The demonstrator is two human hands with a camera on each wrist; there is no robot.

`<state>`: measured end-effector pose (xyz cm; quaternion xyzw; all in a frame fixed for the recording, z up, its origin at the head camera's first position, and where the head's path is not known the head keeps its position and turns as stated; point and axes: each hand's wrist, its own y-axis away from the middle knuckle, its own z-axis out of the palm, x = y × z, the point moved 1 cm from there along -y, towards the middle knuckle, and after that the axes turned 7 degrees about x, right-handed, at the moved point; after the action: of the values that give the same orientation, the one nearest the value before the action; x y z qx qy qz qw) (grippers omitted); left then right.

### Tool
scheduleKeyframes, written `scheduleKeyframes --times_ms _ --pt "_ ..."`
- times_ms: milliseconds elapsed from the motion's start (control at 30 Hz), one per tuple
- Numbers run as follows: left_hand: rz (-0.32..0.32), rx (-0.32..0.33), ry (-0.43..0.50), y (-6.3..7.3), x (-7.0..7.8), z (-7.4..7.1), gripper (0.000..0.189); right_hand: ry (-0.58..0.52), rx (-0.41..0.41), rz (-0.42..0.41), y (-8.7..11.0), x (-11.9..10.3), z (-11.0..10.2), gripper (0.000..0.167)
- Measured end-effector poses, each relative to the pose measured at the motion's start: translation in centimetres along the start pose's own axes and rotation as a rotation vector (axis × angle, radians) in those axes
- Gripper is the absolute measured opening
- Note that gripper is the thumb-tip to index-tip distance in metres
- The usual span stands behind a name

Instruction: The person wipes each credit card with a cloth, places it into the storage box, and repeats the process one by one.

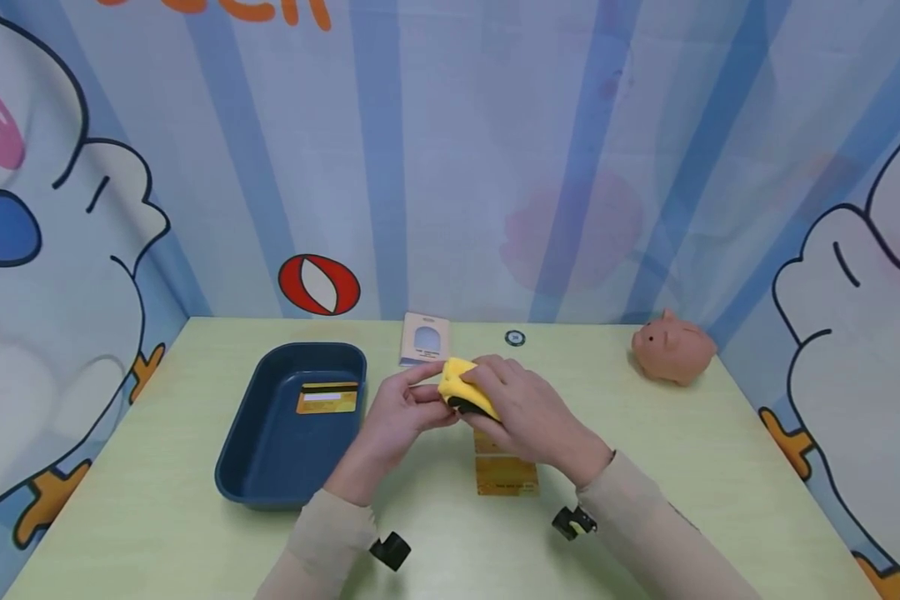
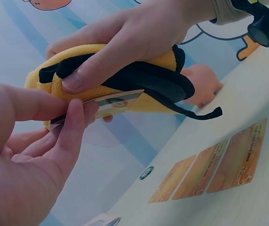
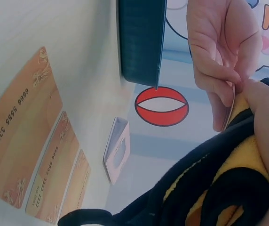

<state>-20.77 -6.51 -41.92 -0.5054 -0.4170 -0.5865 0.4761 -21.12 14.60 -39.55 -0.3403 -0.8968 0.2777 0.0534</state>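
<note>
My right hand (image 1: 528, 408) grips a yellow plush pouch (image 1: 457, 379) with black trim and a thin black strap, thumb pressed along its side. From the left, my left hand (image 1: 399, 408) meets the pouch and pinches a thin card (image 2: 122, 100) between thumb and fingers. That card lies flat along the pouch's black-trimmed edge in the left wrist view; whether part of it is inside the pouch I cannot tell. Beneath the right hand, three orange-gold cards (image 2: 235, 157) lie in a row on the table, partly covered in the head view.
A dark blue tray (image 1: 232, 433) stands at the left, with a gold card (image 1: 327, 404) showing a black stripe inside. Toward the back are a pale pink booklet-like box (image 1: 424, 337), a round chip (image 1: 515, 337) and a pink piggy bank (image 1: 673, 348) at the right.
</note>
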Motion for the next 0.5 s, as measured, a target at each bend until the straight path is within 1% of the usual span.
scheduleKeyframes --times_ms 133,333,500 --pt "-0.006 0.026 0.031 0.1 0.3 0.0 0.058 -0.020 0.007 0.014 0.1 0.3 -0.1 0.042" --pt "0.004 0.044 0.046 0.4 1.0 -0.5 0.055 -0.034 -0.008 0.056 0.6 0.8 -0.5 0.045" --pt "0.017 0.051 0.061 0.8 1.6 -0.9 0.056 -0.028 0.013 0.073 1.0 1.2 -1.0 0.046"
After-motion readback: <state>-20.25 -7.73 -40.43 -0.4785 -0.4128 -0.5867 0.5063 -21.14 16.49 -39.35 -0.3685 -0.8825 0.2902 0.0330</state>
